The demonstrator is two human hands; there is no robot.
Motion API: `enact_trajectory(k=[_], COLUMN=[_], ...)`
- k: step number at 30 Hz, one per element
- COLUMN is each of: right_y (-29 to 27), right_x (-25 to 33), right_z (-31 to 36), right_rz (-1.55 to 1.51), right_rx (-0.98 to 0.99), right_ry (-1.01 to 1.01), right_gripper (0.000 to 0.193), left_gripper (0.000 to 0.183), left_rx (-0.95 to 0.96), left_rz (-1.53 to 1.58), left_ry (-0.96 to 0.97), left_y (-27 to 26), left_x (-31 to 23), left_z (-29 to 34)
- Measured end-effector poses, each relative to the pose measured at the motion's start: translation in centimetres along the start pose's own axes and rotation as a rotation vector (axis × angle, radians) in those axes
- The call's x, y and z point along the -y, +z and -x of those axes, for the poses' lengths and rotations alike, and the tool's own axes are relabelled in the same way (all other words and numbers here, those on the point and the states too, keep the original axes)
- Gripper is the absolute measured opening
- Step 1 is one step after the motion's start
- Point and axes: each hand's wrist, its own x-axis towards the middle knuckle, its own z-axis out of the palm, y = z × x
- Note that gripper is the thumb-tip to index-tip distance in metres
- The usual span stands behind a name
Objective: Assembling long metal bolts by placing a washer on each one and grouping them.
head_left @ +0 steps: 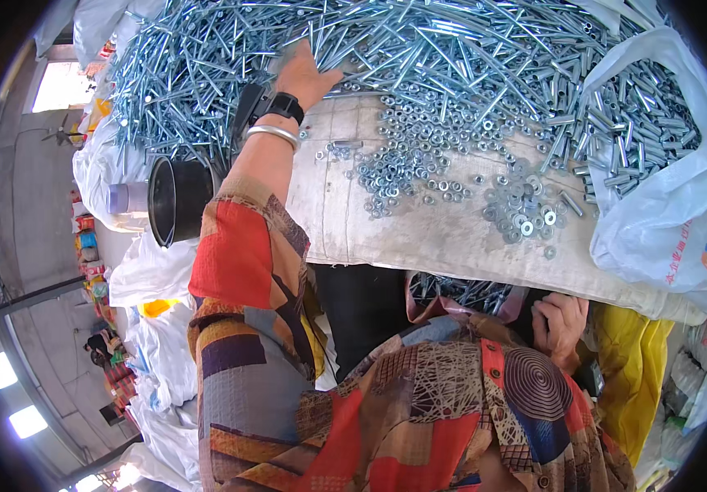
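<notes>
My left hand (308,79) reaches to the near edge of a large heap of long silver bolts (198,70), thumb spread away from the fingers. Its fingertips are partly lost among the bolts, and nothing shows in its grasp. My right hand (561,326) is low, just below the table's near edge, with its fingers curled in; what they hold, if anything, is hidden. Hex nuts (407,160) lie scattered in the middle of the table, beside a small patch of flat washers (526,205). Short metal sleeves (649,131) are piled at the right.
A white plastic bag (657,238) drapes over the table's right side. At the left stands a black bucket (180,201). Below the table edge, a pinkish container (435,307) holds more metal pieces. White sacks (157,328) fill the left side; yellow cloth (632,369) hangs at right.
</notes>
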Motion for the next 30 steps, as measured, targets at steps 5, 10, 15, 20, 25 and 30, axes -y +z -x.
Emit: enact_trajectory(k=[5,10,15,20,25,30], right_y=[-0.1,0.1,0.0,0.1,0.2,-0.1], right_x=[0.2,0.5,0.7,1.0,1.4,1.7], right_z=[-0.3,-0.2,-0.5,-0.4,-0.6,-0.7], right_rz=[0.005,0.033,0.032,0.032,0.053,0.068], right_rx=[-0.008,-0.027,-0.026,-0.02,-0.045,-0.04], right_ry=[-0.015,0.001,-0.007,-0.002,-0.002,-0.003], right_gripper=[0.024,0.025,0.023,0.021,0.019,0.019], left_gripper=[0.074,0.053,0.032,0.024,0.02,0.016], left_rx=[0.129,0.312,0.453,0.616,0.517,0.289], left_rz=[-0.128,-0.126,0.206,0.569,1.373,1.48], left_ry=[0.133,0.007,-0.158,-0.413,-0.466,-0.247], left_y=[0.0,-1.9,-4.2,-6.0,-6.8,-6.9], left_x=[2.4,0.9,0.2,1.1,1.6,-2.3], left_z=[-0.8,0.2,3.8,8.1,12.0,13.5])
